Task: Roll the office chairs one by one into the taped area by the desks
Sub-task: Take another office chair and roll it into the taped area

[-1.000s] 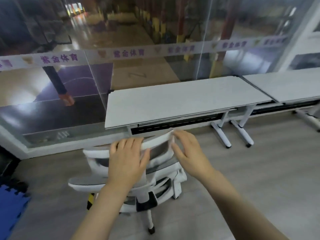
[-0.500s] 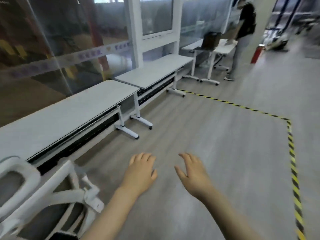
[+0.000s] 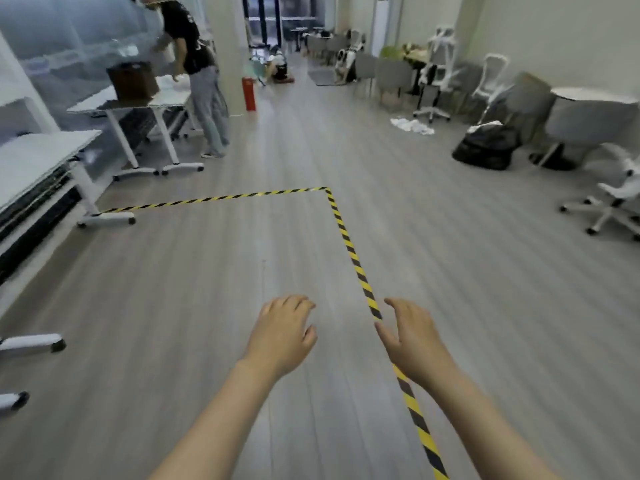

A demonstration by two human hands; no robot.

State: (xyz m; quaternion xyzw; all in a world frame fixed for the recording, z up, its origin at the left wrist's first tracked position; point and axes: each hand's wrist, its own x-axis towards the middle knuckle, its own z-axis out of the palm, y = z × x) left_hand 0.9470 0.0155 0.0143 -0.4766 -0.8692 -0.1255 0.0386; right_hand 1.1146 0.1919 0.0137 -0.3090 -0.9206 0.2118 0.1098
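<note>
Yellow-and-black floor tape (image 3: 349,245) marks a corner of the taped area beside the white desks (image 3: 38,157) on the left. My left hand (image 3: 282,336) hovers over the floor inside the tape, fingers loosely apart, holding nothing. My right hand (image 3: 414,336) hovers just right of the tape line, also open and empty. A white office chair (image 3: 614,197) stands at the right edge, outside the tape. Two more white office chairs (image 3: 438,69) stand by the far right wall. The chair I held a moment ago is out of view.
A person in a black shirt (image 3: 197,71) stands at a far desk holding a brown box (image 3: 133,81). A red fire extinguisher (image 3: 249,93) stands by a column. A black bag (image 3: 486,145), a round white table (image 3: 592,114) and grey chairs line the right wall.
Both hands have let go of the white chair's backrest. My view has swung right, away from the chair and desk, toward the open floor, the tape corner and the chairs along the right wall.
</note>
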